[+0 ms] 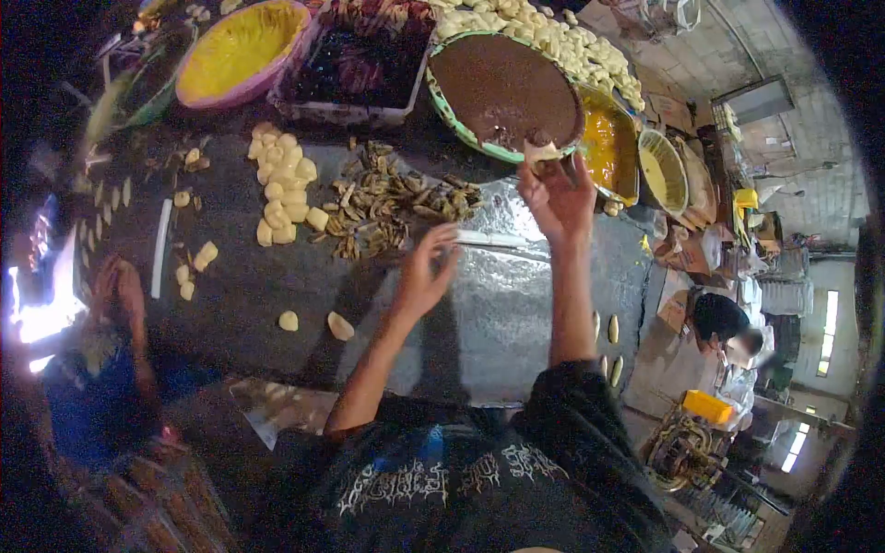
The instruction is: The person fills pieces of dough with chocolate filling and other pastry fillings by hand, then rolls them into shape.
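My right hand (pixel 558 198) is raised at the near edge of a green-rimmed bowl (pixel 466 140). Between its fingertips is a pale, doughy-looking piece (pixel 542 151) with a dark brown lump on top. Smooth brown paste (pixel 507 83) fills the bowl. Lower and to the left, my left hand (pixel 426 276) hovers over the table, thumb apart from the fingers. Its fingertips are right at the end of a slim white bar (pixel 498 241) lying on a shiny patch of the table. A heap of brown, leaf-like scraps (pixel 383 201) lies just beyond that hand.
Pale dough pieces (pixel 281 184) cluster on the left; many more (pixel 535 29) are piled behind the bowl. A dark-filled tub (pixel 346 112), a pink-rimmed yellow basin (pixel 244 95) and an orange-filled container (pixel 608 147) line the back. Another person (pixel 101 387) sits at the left.
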{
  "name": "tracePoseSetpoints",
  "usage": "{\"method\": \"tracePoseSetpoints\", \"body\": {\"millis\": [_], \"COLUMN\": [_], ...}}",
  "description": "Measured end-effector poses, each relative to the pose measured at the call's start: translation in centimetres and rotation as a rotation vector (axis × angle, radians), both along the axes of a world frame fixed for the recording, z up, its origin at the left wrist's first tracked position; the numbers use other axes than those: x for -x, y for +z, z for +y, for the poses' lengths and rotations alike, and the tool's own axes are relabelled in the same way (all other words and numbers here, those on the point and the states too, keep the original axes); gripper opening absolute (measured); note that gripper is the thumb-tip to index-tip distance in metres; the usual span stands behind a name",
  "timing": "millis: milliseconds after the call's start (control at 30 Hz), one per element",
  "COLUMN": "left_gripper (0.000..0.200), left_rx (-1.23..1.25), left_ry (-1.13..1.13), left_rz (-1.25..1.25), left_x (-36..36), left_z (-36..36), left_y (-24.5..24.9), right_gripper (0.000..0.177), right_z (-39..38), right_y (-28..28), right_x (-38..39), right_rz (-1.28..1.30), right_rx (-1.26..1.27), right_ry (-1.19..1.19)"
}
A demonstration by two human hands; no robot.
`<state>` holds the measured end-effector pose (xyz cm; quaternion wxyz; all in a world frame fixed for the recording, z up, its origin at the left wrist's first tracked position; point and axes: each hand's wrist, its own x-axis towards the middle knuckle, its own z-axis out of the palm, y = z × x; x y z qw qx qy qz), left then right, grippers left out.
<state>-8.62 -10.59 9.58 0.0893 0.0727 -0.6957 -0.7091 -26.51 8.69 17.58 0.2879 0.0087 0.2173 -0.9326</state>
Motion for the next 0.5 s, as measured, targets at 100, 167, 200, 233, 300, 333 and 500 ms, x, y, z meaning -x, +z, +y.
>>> {"method": "tracePoseSetpoints", "body": {"millis": [100,167,200,233,300,333,500], "left_gripper": [0.036,0.037,0.037,0.037,0.031,0.028,0.026], "left_rx": [-0.28,-0.426,-0.475,-0.482,-0.54,-0.569,-1.049], "left_ry": [-0.027,-0.102,-0.153,-0.231,-0.179,-0.152,0.167], "left_rz": [-0.045,-0.105,-0.149,-0.216,-0.238,-0.248,-0.144], "left_x": [0.8,0.2,-0.2,-0.8,-2.8,-3.8,-7.1], "left_z": [3.4,4.2,4.6,4.2,5.1,5.5,10.7], "left_y": [3.3,6.3,7.0,6.9,7.3,7.6,7.3], "right_gripper": [0.06,0.064,0.066,0.066,0.056,0.048,0.033], "right_z": [-1.9,-2.0,-1.0,-1.0,0.4,2.1,6.7], "right_y": [2.4,2.3,1.0,1.1,0.6,0.4,1.1], "right_x": [-8.4,-12.0,-13.3,-15.1,-18.1,-19.1,-22.5], "right_rz": [-0.083,0.01,0.201,0.209,0.318,0.469,1.165], "right_rx": [0.14,0.004,0.002,-0.163,-0.561,-0.789,-1.327], "right_ry": [-0.038,0.02,0.186,0.094,-0.054,-0.048,-0.255]}}
